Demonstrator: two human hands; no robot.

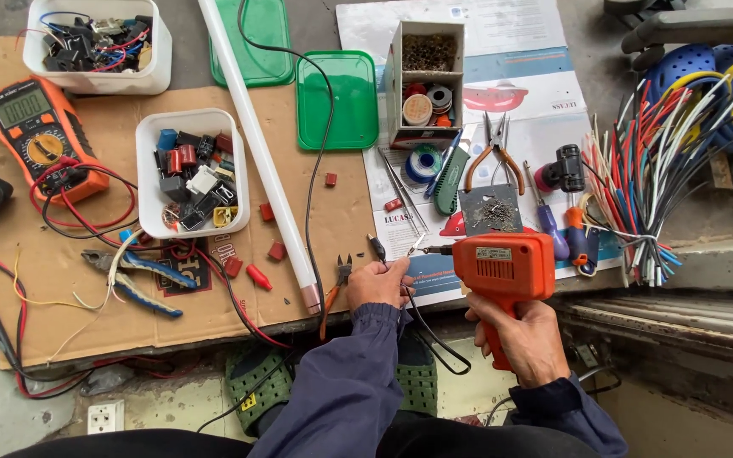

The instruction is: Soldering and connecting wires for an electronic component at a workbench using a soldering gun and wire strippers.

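an orange meter [34,125] lies on brown cardboard [316,203] by two white tubs [193,174] of small parts (black, red, blue). a long white tube [258,153] lies beside green lids [337,100]. a bunch of coloured wires [651,182] sits far right.

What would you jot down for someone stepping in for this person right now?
Right hand grips the orange soldering gun, tip pointing left. Left hand pinches a thin black wire at the gun's tip; whether they touch is unclear. Small cutters lie beside the left hand, near the white tube. Tub of small parts and orange multimeter sit left. The joint is not visibly finished.
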